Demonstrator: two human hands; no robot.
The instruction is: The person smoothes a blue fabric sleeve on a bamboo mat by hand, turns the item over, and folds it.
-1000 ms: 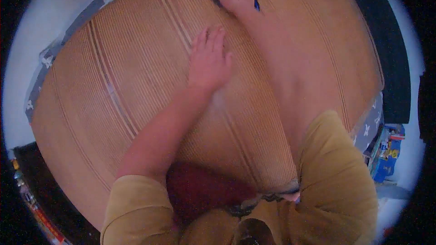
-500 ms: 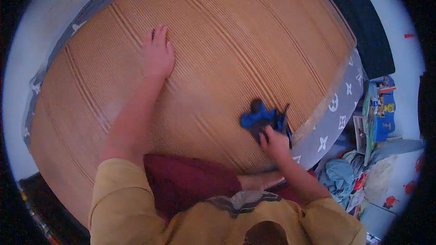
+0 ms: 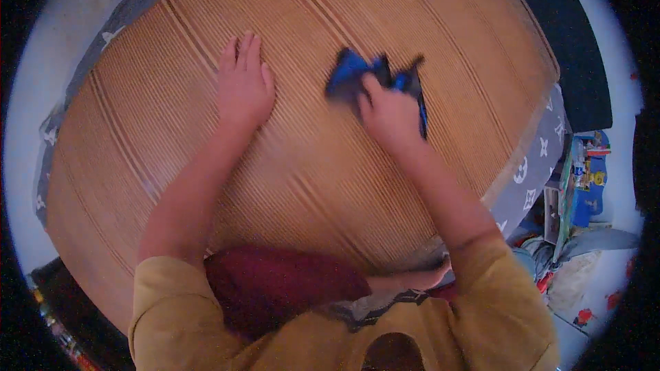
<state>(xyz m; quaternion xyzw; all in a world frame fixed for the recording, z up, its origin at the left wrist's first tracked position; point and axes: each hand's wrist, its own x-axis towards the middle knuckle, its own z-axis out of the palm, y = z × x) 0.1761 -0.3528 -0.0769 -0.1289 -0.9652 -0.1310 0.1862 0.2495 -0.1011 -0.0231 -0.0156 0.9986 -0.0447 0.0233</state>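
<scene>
My left hand (image 3: 245, 93) lies flat on the brown striped mat (image 3: 289, 199), its fingers stretched out and nothing held. To the right, my right hand (image 3: 392, 117) grips a crumpled blue and black cloth (image 3: 350, 72) that rests against the mat. The cloth spreads out ahead of and around the fingers and is blurred by motion. Part of it is hidden under my hand.
A grey patterned sheet (image 3: 529, 178) shows past the mat's right edge. A dark headboard-like panel (image 3: 567, 48) stands at the far right. Folded clothes (image 3: 540, 254) and a blue holder with small items (image 3: 590, 185) are at the right. My folded legs are in front.
My right hand has moved the cloth forward and slightly left across the mat, away from my body. My left hand stays nearly in the same spot.
</scene>
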